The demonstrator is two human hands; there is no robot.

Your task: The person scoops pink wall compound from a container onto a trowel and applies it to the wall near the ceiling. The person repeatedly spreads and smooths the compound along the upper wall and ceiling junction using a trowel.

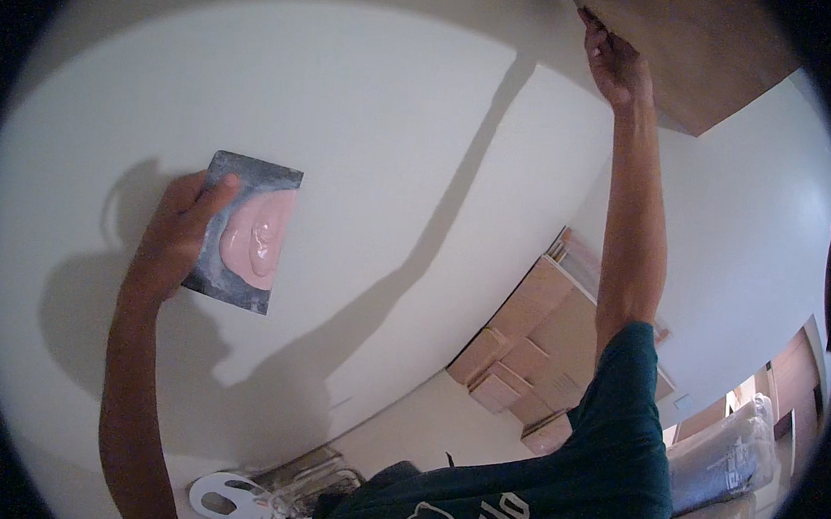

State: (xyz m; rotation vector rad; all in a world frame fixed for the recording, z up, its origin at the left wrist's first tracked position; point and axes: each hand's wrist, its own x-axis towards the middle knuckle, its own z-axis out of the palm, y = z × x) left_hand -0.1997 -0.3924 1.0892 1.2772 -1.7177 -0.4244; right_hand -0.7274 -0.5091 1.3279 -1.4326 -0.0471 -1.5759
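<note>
My left hand (181, 221) grips a flat dark grey plate (213, 265) by its left edge, thumb on the face. A smooth mound of wet pink putty (259, 239) covers much of the plate's right half. My right hand (619, 64) is raised high, with fingers closed near the lower edge of a brown wooden panel (712, 50). Whatever those fingers hold is too small and dark to make out. Behind the plate is a pale wall (374, 137).
Brown boards or boxes (522, 357) sit beyond my right arm. Plastic-wrapped bundles (722, 458) lie at the lower right. A white piece with holes (229, 497) and some metal frames (318, 482) stand low at the left. Shadows of my arms fall across the wall.
</note>
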